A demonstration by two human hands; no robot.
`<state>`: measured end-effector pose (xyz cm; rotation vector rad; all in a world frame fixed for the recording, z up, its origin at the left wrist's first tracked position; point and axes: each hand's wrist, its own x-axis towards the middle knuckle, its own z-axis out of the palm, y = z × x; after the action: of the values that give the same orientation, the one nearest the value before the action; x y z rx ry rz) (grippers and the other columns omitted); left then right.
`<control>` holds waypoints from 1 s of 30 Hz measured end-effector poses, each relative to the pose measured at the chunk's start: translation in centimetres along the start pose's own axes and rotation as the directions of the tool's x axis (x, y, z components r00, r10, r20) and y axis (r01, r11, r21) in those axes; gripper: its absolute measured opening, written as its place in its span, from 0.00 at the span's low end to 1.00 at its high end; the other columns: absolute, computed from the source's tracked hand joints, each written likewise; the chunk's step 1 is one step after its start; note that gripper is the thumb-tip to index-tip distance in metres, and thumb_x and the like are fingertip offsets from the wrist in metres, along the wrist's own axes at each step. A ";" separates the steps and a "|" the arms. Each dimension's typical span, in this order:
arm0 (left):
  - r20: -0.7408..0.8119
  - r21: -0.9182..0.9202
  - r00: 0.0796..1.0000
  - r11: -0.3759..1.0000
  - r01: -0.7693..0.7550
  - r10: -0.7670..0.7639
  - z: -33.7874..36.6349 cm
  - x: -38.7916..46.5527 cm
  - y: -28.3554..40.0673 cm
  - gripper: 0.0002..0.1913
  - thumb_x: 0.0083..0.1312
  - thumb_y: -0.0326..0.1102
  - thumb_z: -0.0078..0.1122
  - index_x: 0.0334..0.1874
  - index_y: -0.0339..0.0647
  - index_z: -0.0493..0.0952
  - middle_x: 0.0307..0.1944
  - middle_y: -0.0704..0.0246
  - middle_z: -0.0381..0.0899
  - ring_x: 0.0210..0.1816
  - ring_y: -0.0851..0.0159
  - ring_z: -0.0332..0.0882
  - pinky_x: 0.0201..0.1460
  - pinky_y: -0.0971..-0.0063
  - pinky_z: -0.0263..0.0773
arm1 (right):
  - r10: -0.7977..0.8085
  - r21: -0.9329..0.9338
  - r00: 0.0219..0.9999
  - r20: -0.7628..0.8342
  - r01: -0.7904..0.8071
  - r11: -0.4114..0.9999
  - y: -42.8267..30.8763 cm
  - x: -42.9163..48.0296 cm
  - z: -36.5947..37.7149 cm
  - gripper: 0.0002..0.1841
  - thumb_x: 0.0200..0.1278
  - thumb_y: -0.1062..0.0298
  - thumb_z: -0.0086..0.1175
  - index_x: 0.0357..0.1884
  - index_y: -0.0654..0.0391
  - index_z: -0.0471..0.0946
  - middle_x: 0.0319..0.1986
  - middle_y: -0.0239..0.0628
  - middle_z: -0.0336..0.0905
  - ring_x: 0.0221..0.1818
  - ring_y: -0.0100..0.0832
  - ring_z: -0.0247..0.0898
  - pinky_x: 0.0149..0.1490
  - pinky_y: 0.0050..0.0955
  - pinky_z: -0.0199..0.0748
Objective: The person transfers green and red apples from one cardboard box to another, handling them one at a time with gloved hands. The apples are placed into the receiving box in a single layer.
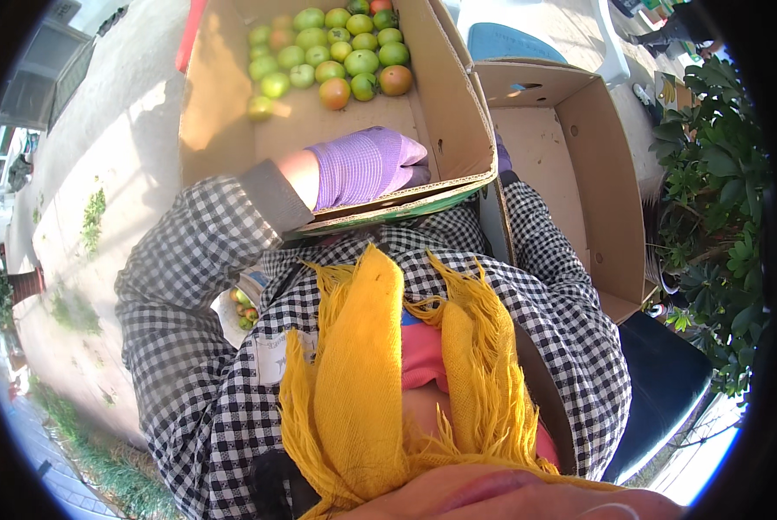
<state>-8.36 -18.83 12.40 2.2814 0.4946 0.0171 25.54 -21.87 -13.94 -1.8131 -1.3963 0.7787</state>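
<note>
In front of me stands a cardboard box (453, 97) with several green and reddish tomatoes (361, 62) on the far part of its floor. My left hand (372, 164), in a purple knitted glove, reaches inside it by the near wall. Its fingers are curled and turned away, so whether anything is in them is hidden. Of my right hand (502, 155), also in a purple glove, only a sliver shows past the box's right wall; its fingers are out of sight. A second cardboard box (606, 175) adjoins on the right, its visible floor bare apart from small specks.
Behind the second box are a blue stool seat (512, 44) and a white plastic chair part (611, 45). Leafy green plants (713, 195) border the right side. More tomatoes (244, 311) show low beside my left arm. A dark padded seat (661, 383) is at lower right.
</note>
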 end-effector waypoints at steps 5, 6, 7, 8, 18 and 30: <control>0.057 0.185 0.996 0.980 -0.078 0.069 -0.3 0.3 0.1 0.10 0.75 0.36 0.54 0.45 0.34 0.78 0.40 0.50 0.84 0.44 0.43 0.84 0.49 0.55 0.78 | -0.083 -0.230 0.996 -0.023 0.076 0.970 -0.9 0.0 -2.5 0.28 0.73 0.58 0.54 0.74 0.47 0.68 0.72 0.52 0.66 0.69 0.59 0.68 0.73 0.48 0.70; 0.074 0.247 0.991 0.960 -0.130 0.115 -0.4 0.3 0.3 0.11 0.75 0.36 0.53 0.45 0.34 0.78 0.40 0.50 0.84 0.44 0.43 0.84 0.50 0.55 0.78 | -0.060 -0.274 0.998 -0.019 0.053 0.960 -1.3 0.1 -2.8 0.29 0.74 0.57 0.54 0.75 0.46 0.67 0.73 0.51 0.66 0.69 0.59 0.68 0.73 0.49 0.69; 0.062 0.190 0.995 0.978 -0.083 0.072 -0.6 0.3 0.5 0.11 0.75 0.36 0.54 0.45 0.34 0.78 0.40 0.49 0.84 0.44 0.43 0.84 0.50 0.55 0.78 | -0.039 -0.319 0.999 -0.016 0.032 0.947 -1.6 0.3 -3.1 0.29 0.74 0.57 0.54 0.75 0.45 0.67 0.73 0.50 0.65 0.69 0.60 0.68 0.73 0.50 0.69; 0.053 0.131 0.998 0.991 -0.036 0.029 -0.8 0.3 0.8 0.11 0.74 0.36 0.54 0.44 0.34 0.78 0.40 0.49 0.84 0.44 0.43 0.84 0.50 0.55 0.78 | 0.035 -0.357 0.999 -0.011 -0.037 0.933 -2.1 0.8 -3.3 0.29 0.74 0.55 0.54 0.76 0.43 0.66 0.74 0.49 0.65 0.69 0.60 0.68 0.72 0.51 0.69; 0.055 0.069 0.996 0.996 0.062 -0.066 -0.5 0.5 0.6 0.10 0.74 0.36 0.56 0.46 0.35 0.80 0.41 0.49 0.85 0.45 0.42 0.84 0.51 0.55 0.78 | 0.167 -0.499 0.986 -0.006 -0.148 0.854 0.5 5.7 -0.3 0.26 0.75 0.51 0.51 0.73 0.40 0.66 0.65 0.47 0.78 0.67 0.51 0.74 0.68 0.50 0.73; 0.086 0.041 0.996 0.999 0.021 -0.025 -0.7 0.5 0.8 0.11 0.73 0.32 0.56 0.50 0.33 0.78 0.42 0.48 0.84 0.46 0.41 0.83 0.49 0.56 0.78 | 0.160 -0.509 0.987 0.014 -0.131 0.851 -4.2 2.4 -3.7 0.36 0.68 0.47 0.61 0.78 0.34 0.65 0.64 0.51 0.78 0.67 0.48 0.76 0.69 0.45 0.72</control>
<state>-7.75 -18.61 13.39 2.3045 0.4798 -0.1037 26.78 -19.50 -8.55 -2.3393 -1.6241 0.5676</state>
